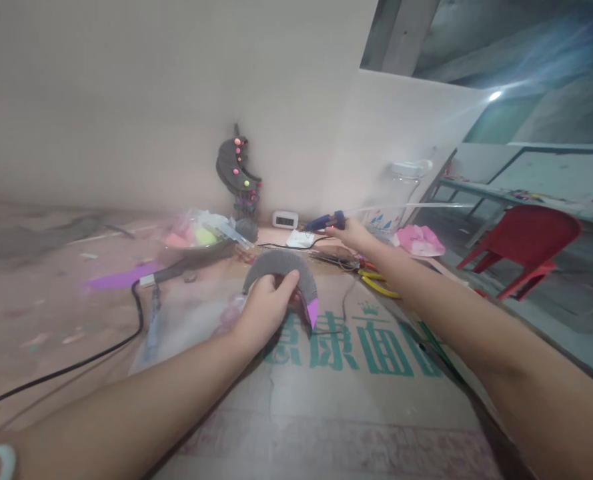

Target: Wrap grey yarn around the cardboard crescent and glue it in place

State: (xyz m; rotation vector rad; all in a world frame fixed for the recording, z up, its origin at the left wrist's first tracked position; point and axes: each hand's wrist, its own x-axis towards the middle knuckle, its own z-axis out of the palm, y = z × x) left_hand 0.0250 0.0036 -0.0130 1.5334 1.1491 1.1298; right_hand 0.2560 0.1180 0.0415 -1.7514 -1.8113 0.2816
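My left hand (269, 303) is closed round a crescent shape (282, 260) wrapped in grey yarn, its lower right tip bare and purple. Farther off and to the right, my right hand (352, 235) grips a dark blue glue gun (321, 222) whose small red light is on. A long clear stick seems to run rightward from the gun's back end. Under the nozzle lies a small white pad (300, 239). Beneath the crescent a plastic-covered board with green printed characters (333, 340) covers the table. Some fingers of both hands are hidden.
A finished-looking grey crescent with coloured balls (231, 165) stands against the wall beside a small white clock (285, 219). Yellow-handled pliers (379, 285), a clear jug (401, 190), pink plastic (420, 240) and a black cable (139, 313) lie around. A red chair (531, 233) stands right.
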